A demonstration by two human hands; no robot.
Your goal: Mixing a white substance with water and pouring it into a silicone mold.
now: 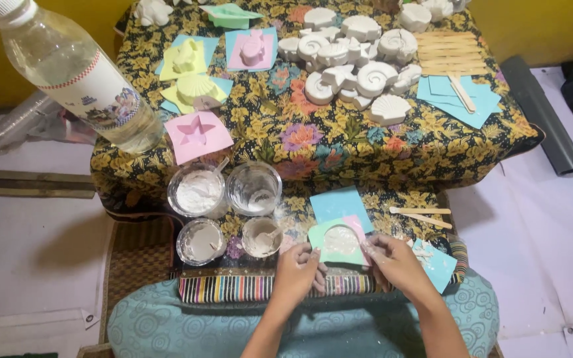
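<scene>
Two hands on one little mould here. The left hand (298, 264) and the right hand (392, 260) both pinch the edges of a green mould (339, 244) with a pale shell-shaped fill in its hollow, right at the near edge of the flowered cloth (339, 142), just above the striped mat (260, 289). Fingers on both sides are curled closed on the mould's rim, dusted white with powder.

My read on handling: that mould looks like thin flexible plastic or silicone, so it's light and floppy, and it'll bend if you grab it in the middle. The cast inside is the delicate part. If it's plaster, it's brittle and the thin shell ridges could chip. Best hold looks like what's going on now: opposite edges, thumbs on the flat border, nothing pressing on the white fill. Powdery fingers probably make the smooth plastic a bit slippery too.

Around it: a blue sheet (339, 202) is tucked under the mould, with another blue piece (440, 265) just beside the right hand. Four clear cups sit to the left; the nearest cup (262, 237) has grey-white slurry and a spoon in it. Two wooden sticks (422, 215) lie near the right. Farther back there's a pile of finished white shell casts (356, 56), more coloured moulds, and a big clear bottle (77, 76) looming in the corner.
</scene>
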